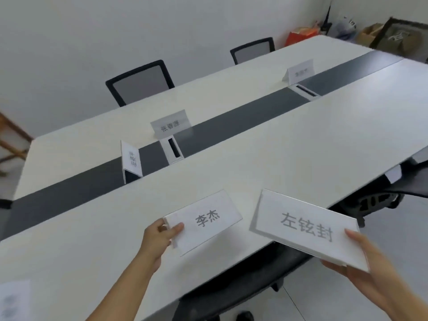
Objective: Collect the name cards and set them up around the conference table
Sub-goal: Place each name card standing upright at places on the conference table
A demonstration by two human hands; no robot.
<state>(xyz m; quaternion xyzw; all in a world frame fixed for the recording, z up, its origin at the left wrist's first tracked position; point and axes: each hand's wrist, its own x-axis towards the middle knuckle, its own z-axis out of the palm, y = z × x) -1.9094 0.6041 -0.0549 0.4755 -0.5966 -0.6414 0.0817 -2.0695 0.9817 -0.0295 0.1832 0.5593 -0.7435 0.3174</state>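
Note:
My left hand [159,235] grips the left end of a white name card [206,222] printed with two characters, resting on the near side of the white conference table [301,144]. My right hand [368,272] holds a larger tent-shaped name card [305,228] with three characters by its lower right corner, raised over the table's near edge. Three more name cards stand on the table: one [130,159] on the dark centre strip at the left, one [171,125] beside it further back, and one [300,70] on the far side to the right.
Two black mesh chairs [140,82] [253,49] stand behind the far side. A black chair [375,200] sits under the near edge at the right. Cable hatches [173,150] [304,90] break the dark strip. Bags and boxes [370,31] fill the far corner. A blurred paper [14,300] lies bottom left.

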